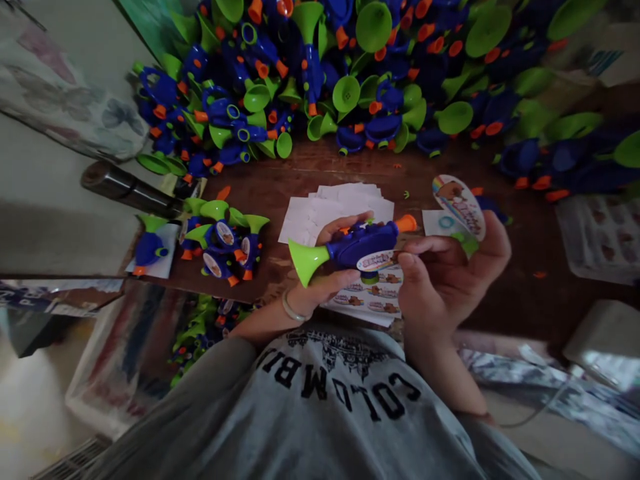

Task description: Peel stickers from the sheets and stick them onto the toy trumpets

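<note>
A blue toy trumpet with a green bell and an orange mouthpiece (361, 245) lies sideways in my left hand (327, 287), whose fingers wrap round it from behind and below. My right hand (445, 287) pinches the right end of an oval sticker (376, 261) between thumb and forefinger, against the trumpet's side. A second, larger oval sticker (459, 205) sticks up at the raised fingers of the right hand. Below the trumpet lies a printed sticker sheet (367, 300), partly hidden by the hands. White sheets (345, 200) are spread behind the trumpet.
Many toy trumpets (373, 87) are heaped along the back of the brown table (240, 180). Stickered trumpets (223, 233) stand at the left, near a metal flask (127, 187). A clear plastic container (597, 237) is at the right. More trumpets (200, 330) lie below the table's front edge.
</note>
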`<state>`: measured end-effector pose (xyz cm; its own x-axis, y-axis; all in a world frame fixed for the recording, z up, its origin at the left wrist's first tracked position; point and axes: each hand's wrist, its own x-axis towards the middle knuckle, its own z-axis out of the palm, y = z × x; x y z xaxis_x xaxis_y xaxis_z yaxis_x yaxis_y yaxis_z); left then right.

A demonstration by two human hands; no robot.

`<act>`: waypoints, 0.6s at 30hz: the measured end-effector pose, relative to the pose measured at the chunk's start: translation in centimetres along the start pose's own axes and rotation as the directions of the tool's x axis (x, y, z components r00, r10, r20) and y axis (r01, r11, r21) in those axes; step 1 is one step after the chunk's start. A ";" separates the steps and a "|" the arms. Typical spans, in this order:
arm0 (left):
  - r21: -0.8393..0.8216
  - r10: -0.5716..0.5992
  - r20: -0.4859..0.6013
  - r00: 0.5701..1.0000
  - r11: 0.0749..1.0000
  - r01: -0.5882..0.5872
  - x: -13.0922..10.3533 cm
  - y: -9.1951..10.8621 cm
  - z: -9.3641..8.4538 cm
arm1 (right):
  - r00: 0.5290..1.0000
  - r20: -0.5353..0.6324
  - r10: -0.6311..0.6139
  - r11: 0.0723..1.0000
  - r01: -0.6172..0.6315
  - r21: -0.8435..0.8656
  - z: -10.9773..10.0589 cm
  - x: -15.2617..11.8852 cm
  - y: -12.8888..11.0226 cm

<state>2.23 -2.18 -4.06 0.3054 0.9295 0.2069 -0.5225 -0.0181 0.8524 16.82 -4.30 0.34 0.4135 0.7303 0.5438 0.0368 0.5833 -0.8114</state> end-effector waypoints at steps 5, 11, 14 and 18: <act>0.017 0.045 0.079 0.996 0.999 -0.046 -0.1 0.0 0.1 | 0.999 0.004 -0.039 0.999 0.039 -0.012 0.4 -0.3 0.1; 0.004 0.026 0.079 0.997 1.000 -0.027 -0.1 0.1 0.6 | 0.999 -0.003 -0.037 0.998 0.037 -0.048 0.4 -0.5 0.3; 0.018 0.028 0.068 0.997 0.999 -0.029 -0.1 0.1 0.7 | 0.999 -0.012 -0.046 0.997 0.045 -0.064 0.5 -0.5 0.2; 0.043 0.018 0.050 0.999 0.999 -0.020 -0.1 0.3 1.0 | 0.998 -0.034 -0.052 0.997 0.050 -0.061 0.5 -0.5 0.2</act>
<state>2.89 -2.66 -3.36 0.3351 0.9094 0.2462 -0.4942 -0.0528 0.8677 16.13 -4.35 -0.02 0.4420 0.6863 0.5776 0.1127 0.5964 -0.7948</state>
